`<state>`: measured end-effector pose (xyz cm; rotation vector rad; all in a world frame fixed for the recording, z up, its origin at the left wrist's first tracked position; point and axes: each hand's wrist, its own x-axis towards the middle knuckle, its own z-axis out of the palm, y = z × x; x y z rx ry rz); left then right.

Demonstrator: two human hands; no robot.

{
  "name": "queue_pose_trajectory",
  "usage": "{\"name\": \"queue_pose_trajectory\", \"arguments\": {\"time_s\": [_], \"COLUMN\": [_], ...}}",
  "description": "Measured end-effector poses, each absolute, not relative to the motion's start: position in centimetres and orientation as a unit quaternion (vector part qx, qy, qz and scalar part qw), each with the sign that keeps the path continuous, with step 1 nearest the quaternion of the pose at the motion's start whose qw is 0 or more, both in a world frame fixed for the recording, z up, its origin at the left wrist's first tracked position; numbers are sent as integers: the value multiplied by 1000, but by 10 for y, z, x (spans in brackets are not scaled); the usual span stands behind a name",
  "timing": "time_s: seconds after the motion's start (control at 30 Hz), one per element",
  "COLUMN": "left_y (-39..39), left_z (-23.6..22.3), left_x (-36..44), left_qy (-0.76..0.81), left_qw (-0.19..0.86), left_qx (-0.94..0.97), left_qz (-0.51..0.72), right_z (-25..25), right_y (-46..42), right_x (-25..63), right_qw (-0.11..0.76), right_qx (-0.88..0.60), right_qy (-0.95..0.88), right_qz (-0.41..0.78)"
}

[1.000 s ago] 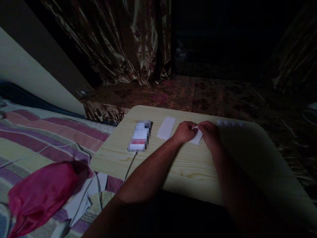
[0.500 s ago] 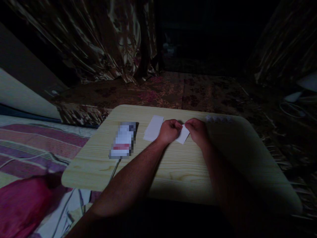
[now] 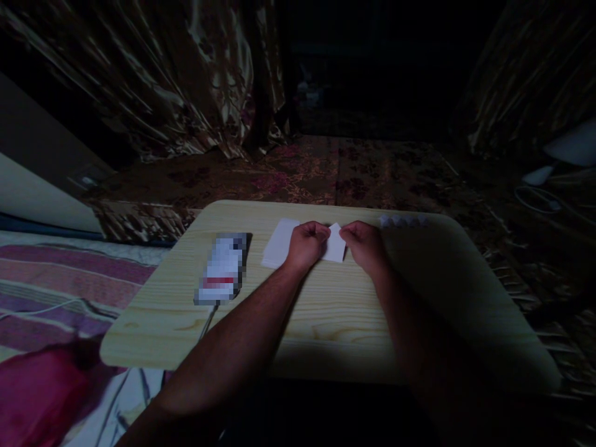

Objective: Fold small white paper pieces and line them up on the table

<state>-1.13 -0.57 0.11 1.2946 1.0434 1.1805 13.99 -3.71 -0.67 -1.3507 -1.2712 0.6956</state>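
the left hand (image 3: 308, 245) pinched one side of a small white paper (image 3: 337, 244), its lower left part hidden behind that hand, while the right hand (image 3: 365, 242) pinched the opposite edge. the paper, peaked at the top, was over the wood-grained table (image 3: 335, 316). the left hand partly blocked a flat white paper stack (image 3: 279, 243). a pixelated phone (image 3: 221, 268) was unreadable; beyond the right hand, small pale pieces (image 3: 403, 221) sat in a dim row. a crimson bag (image 3: 40, 392) was cut off.

Phone (image 3: 220, 272) pixelated, pink bag (image 3: 40, 391) cut off at left edge, held white paper (image 3: 336, 246) partly hidden by left hand (image 3: 306, 246).
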Motion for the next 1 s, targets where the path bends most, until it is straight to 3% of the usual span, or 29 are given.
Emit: {"name": "queue_pose_trajectory", "arguments": {"time_s": [0.67,1.0], "left_y": [-8,0], "left_z": [5,4], "left_x": [-11,-16], "left_qy": [384,361], "left_qw": [600,557], "left_qx": [469,432], "left_qz": [522,611], "right_z": [5,4], "right_y": [-43,-45], "right_x": [137,134], "right_qw": [531,489], "right_qx": [-572,-535], "right_qy": [-536,-562], "right_qz": [323,399]}}
